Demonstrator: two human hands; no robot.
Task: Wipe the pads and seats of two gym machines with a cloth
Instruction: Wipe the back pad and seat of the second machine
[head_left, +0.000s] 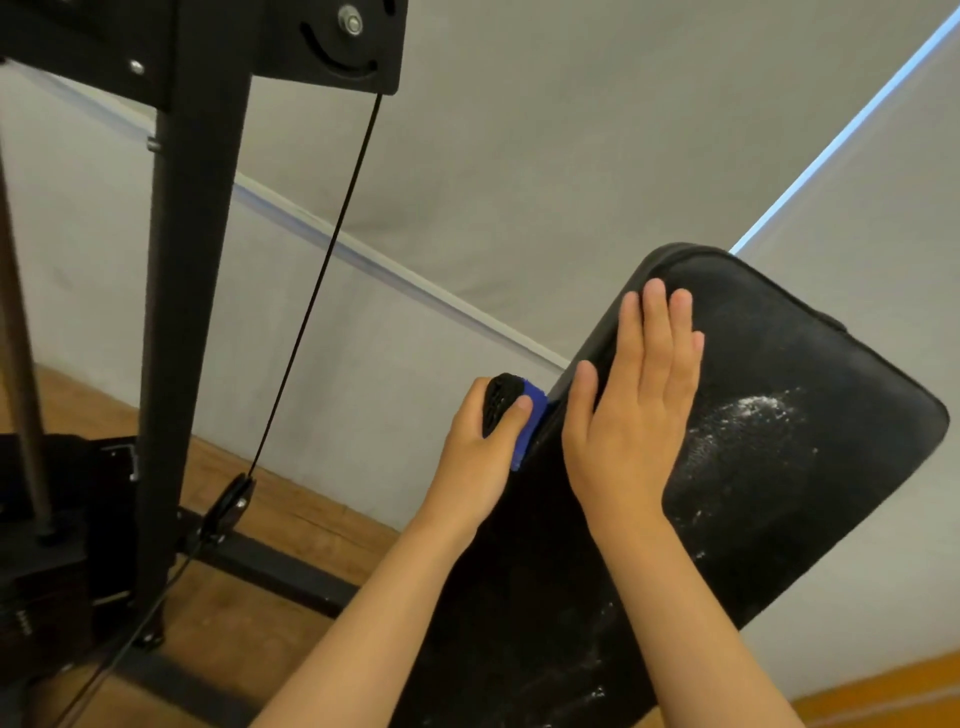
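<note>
Black padding of the pad, smeared white, is cut off at six o'clock. The right hand lies flat on it, fingers straight. At its nine o'clock the left hand grips a black-and-blue bundle, possibly the cloth, against the pad's edge. Farther off at ten o'clock stand a dark frame and its cable.

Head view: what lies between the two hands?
Head view shows the blue part of the object the left hand grips, then the pad's side edge.
</note>
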